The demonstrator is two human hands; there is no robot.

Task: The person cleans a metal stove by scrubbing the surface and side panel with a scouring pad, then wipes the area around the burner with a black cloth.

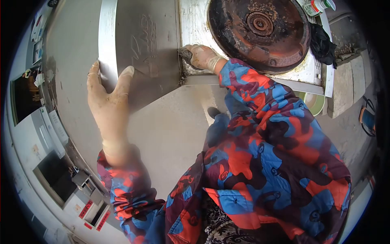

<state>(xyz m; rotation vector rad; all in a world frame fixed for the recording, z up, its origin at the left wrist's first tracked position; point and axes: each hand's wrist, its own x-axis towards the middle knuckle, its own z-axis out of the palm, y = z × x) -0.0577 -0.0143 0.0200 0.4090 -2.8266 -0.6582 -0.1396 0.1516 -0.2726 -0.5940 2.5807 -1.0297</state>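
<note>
My left hand [109, 97], in a pale, soiled glove, grips the bright outer edge of a grey metal panel [150, 36], thumb on one side and fingers on the other. My right hand [203, 57], gloved too, is closed on a dark grey scouring pad [185, 55]. That pad presses at the corner where the panel meets a white, stained metal top [195, 24]. Scribbled marks show on the panel's face. A large round plate [260, 32], brown and rusty with a ringed centre, sits on the top just beyond my right hand.
A white and green bottle [315, 7] and a black plastic bag [323, 44] lie at the top's far right. Below its right side is a green-rimmed basin [313, 102], near wooden boards [351, 83]. Concrete floor [170, 126] stretches beneath; white walls stand at left.
</note>
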